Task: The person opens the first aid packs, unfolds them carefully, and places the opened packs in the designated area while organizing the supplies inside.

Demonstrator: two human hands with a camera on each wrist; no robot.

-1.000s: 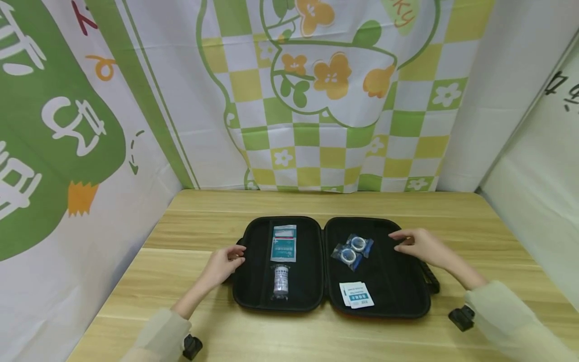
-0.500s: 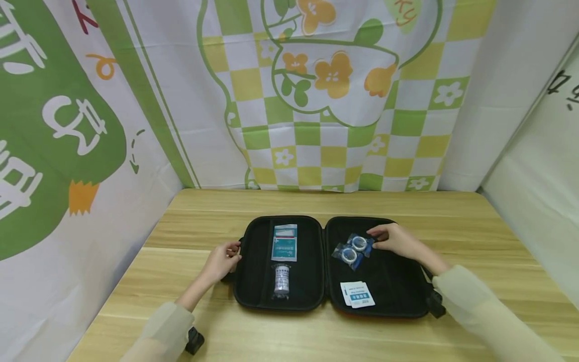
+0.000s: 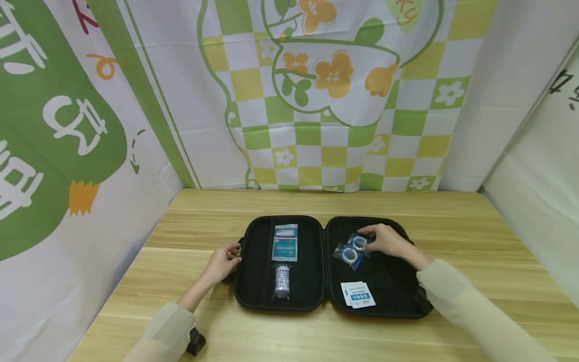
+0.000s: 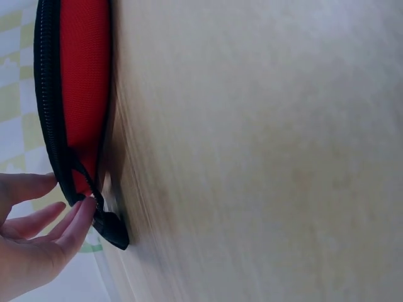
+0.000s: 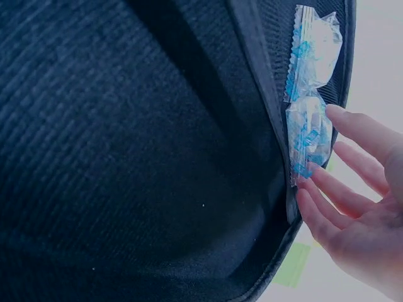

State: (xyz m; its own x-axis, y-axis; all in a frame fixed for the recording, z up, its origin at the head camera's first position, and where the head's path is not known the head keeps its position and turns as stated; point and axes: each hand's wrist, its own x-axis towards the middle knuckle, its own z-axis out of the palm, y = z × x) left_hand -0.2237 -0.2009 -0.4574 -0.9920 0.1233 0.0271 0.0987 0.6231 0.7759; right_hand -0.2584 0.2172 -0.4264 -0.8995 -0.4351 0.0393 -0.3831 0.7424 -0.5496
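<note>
A black-lined case [image 3: 398, 296] lies unfolded on the table. In its right half are two white tape rolls [image 3: 350, 256] in clear blue wrappers [image 5: 312, 129]. My right hand [image 3: 386, 241] reaches over that half, its spread fingertips at the upper wrapped roll; in the right wrist view the fingers [image 5: 343, 189] touch the wrapper. My left hand [image 3: 221, 262] holds the case's left edge. In the left wrist view its fingers [image 4: 75, 223] and thumb meet the zipped corner, beside the red outer side [image 4: 86, 75] and a black strap end [image 4: 112, 229].
The case's left half holds a teal-and-white packet [image 3: 285, 244] and a wrapped white cylinder [image 3: 282, 280]. Small white-and-blue packets [image 3: 360, 295] lie low in the right half. Wooden table [image 3: 289, 334] surrounds the case. A patterned cloth [image 3: 332, 161] hangs behind it.
My right hand has moved left from the case's right side to the upper wrapped tape roll. My left hand has shifted slightly outward to the left edge. The rolls keep their place in the case.
</note>
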